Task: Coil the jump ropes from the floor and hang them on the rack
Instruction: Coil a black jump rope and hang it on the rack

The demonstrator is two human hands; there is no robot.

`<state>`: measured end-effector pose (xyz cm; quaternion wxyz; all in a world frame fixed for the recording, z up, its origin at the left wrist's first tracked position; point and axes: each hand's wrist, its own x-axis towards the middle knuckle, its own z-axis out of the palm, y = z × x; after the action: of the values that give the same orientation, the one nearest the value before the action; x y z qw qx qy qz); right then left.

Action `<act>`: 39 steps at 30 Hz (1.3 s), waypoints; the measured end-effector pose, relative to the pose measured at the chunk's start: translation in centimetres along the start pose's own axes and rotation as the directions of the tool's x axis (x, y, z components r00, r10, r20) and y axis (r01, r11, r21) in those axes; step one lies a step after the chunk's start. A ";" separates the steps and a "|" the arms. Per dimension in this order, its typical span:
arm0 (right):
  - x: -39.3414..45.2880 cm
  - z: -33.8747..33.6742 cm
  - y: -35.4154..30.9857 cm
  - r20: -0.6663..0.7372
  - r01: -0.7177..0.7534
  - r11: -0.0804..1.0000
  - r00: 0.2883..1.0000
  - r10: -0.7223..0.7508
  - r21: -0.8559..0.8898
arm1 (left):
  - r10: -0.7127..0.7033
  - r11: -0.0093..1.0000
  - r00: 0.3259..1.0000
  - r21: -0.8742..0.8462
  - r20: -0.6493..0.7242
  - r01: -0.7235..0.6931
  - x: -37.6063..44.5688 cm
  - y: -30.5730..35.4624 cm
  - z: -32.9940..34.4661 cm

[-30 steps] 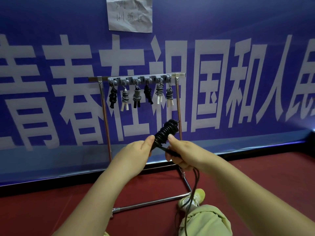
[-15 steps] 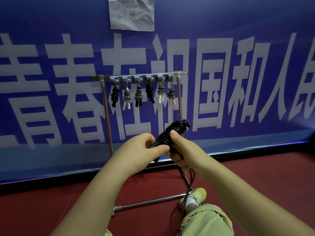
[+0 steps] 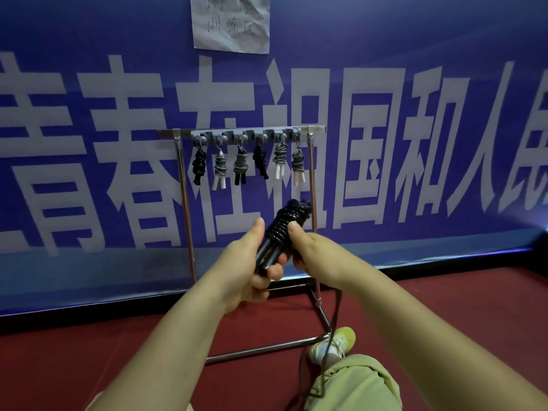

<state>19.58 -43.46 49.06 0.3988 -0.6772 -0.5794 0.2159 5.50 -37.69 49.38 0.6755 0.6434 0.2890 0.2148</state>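
I hold the rope (image 3: 283,232) handles in my left hand (image 3: 247,271); my right hand (image 3: 308,247) pinches the coil; rack (image 3: 252,132) lies straight ahead, above.

The left hand (image 3: 246,262) has slid from the coil down to the two handle ends, gripping them from below. The rope bundle (image 3: 281,229) now stands steeper, handles plainly showing. The right hand (image 3: 308,247) has shifted up beside the coils, thumb against them, with more turns wound.
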 end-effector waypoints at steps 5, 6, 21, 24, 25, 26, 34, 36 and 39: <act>0.6 1.7 0.8 0.045 -0.109 0.992 0.993 0.112 -0.057 | 0.157 0.875 0.961 0.483 -0.228 -0.028 1.0 -1.6 0.5; 0.6 1.9 1.1 0.051 -0.127 0.991 0.990 0.130 -0.052 | 0.192 0.830 0.953 0.557 -0.234 -0.031 1.1 -1.8 0.3; 0.9 0.2 1.4 0.063 -0.029 0.959 0.998 0.012 0.281 | 0.548 0.354 0.806 0.935 -0.222 0.017 0.5 -0.3 -0.1; 0.9 -0.2 2.1 0.021 0.025 0.916 0.999 -0.037 0.400 | 0.263 0.731 0.938 0.681 -0.227 -0.040 0.3 0.9 -0.2; 1.0 -0.2 2.3 0.003 0.040 0.889 0.999 -0.046 0.455 | 0.164 0.842 0.968 0.538 -0.188 -0.038 0.2 1.3 -0.1; 1.0 -0.2 2.5 -0.012 0.055 0.856 0.998 -0.057 0.513 | 0.088 0.913 0.989 0.406 -0.121 -0.031 0.0 1.7 0.1; -0.1 -0.9 1.6 -0.083 0.257 0.753 0.962 -0.262 0.606 | 0.014 0.900 0.895 -0.396 0.445 0.182 -0.3 1.7 1.3; -0.4 -1.5 1.4 -0.096 0.264 0.815 0.963 -0.251 0.516 | 0.022 0.911 0.911 -0.385 0.411 0.152 -0.4 1.9 1.7; -0.9 -2.2 1.2 -0.062 0.248 0.865 0.967 -0.246 0.436 | 0.052 0.983 0.964 -0.183 0.260 -0.003 -0.5 2.2 1.9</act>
<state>21.77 -44.93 49.23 0.5670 -0.4902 -0.5966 0.2867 6.57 -39.32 51.67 0.7607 0.6060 0.1667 0.1619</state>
